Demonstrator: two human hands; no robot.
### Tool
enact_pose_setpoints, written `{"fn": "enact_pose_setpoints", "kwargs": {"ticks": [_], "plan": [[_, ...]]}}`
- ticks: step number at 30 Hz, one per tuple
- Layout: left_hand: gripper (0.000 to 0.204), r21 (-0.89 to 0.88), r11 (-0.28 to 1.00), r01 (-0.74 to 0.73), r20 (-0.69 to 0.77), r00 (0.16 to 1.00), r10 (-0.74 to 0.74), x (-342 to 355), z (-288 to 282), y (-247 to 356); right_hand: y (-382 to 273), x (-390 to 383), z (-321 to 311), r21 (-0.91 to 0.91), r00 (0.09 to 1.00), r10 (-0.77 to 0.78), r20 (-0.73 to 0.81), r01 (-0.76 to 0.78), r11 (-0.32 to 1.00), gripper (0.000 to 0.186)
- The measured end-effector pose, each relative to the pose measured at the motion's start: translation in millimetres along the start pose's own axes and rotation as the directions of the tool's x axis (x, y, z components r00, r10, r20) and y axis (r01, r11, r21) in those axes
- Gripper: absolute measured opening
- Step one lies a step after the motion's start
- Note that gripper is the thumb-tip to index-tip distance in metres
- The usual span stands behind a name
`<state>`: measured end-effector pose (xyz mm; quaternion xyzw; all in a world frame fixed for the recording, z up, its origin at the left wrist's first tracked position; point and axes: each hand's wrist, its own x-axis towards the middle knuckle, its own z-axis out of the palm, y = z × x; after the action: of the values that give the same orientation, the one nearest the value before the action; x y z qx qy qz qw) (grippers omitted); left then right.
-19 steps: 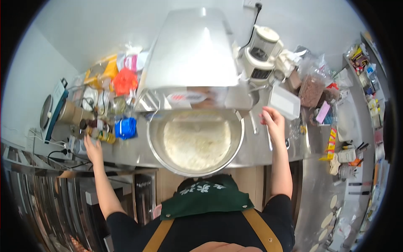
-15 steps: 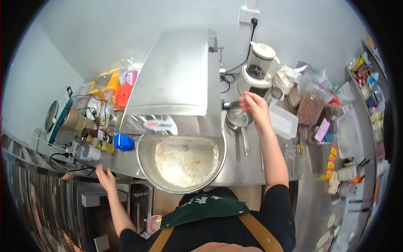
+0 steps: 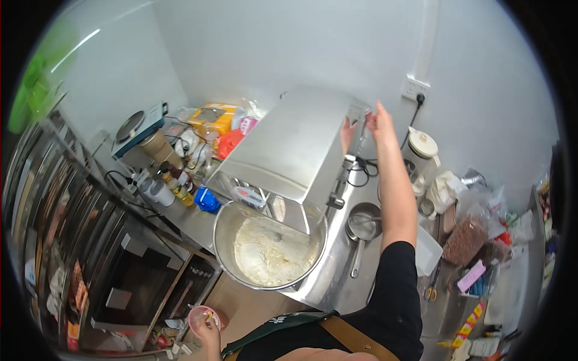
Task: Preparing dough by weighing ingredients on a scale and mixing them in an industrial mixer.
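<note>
A big stainless-steel mixer [image 3: 289, 138] stands on the counter. Below its head sits a round metal bowl [image 3: 220, 253], with white flour [image 3: 265, 253] inside. My right hand [image 3: 381, 126] is raised at the far right side of the mixer, fingers partly apart and close against the panel. Its reflection shows in the shiny metal; whether it touches a control I cannot tell. Low at my left side, my left hand [image 3: 209, 331] is over a pink bin [image 3: 198, 319], its fingers curled round something small and pale that I cannot make out.
A saucepan [image 3: 363, 222] rests right of the bowl, with a white tray [image 3: 427, 253] and a white blender [image 3: 421, 144] beyond it. Bottles [image 3: 180, 191] and a blue packet [image 3: 208, 200] line the left counter. A metal rack [image 3: 66, 210] stands far left.
My right hand has gone from above the saucepan to the mixer's side. My left hand has moved from the counter edge down to the pink bin. The view has turned.
</note>
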<state>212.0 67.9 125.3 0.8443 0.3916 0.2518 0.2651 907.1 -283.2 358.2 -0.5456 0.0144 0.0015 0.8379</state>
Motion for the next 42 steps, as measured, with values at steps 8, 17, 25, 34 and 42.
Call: {"fn": "enact_pose_setpoints", "kwargs": {"ticks": [8, 17, 25, 34, 42], "plan": [[0.016, -0.112, 0.992, -0.056, 0.15, 0.986, 0.073, -13, 23, 4, -126, -157, 84, -0.34, 0.817, -0.522, 0.245, 0.576, 0.743, 0.042], [0.017, -0.232, 0.968, -0.09, 0.227, 0.963, 0.144, -19, 5, -13, -101, -324, 84, -0.556, 0.391, -0.65, 0.652, 0.829, -0.06, 0.006], [0.014, -0.193, 0.977, -0.091, 0.283, 0.948, 0.144, -16, -34, -63, -17, -399, 57, -0.666, 0.573, -0.461, 0.678, 0.744, -0.054, 0.004], [0.015, -0.26, 0.957, 0.129, 0.282, 0.958, -0.053, -31, -29, -83, 49, -391, 33, -0.6, 0.469, -0.406, 0.785, 0.74, -0.305, 0.009], [0.017, -0.164, 0.985, 0.05, 0.336, 0.942, 0.008, -45, -7, -55, 67, -378, 14, -0.563, 0.424, -0.425, 0.8, 0.776, -0.284, 0.012]]}}
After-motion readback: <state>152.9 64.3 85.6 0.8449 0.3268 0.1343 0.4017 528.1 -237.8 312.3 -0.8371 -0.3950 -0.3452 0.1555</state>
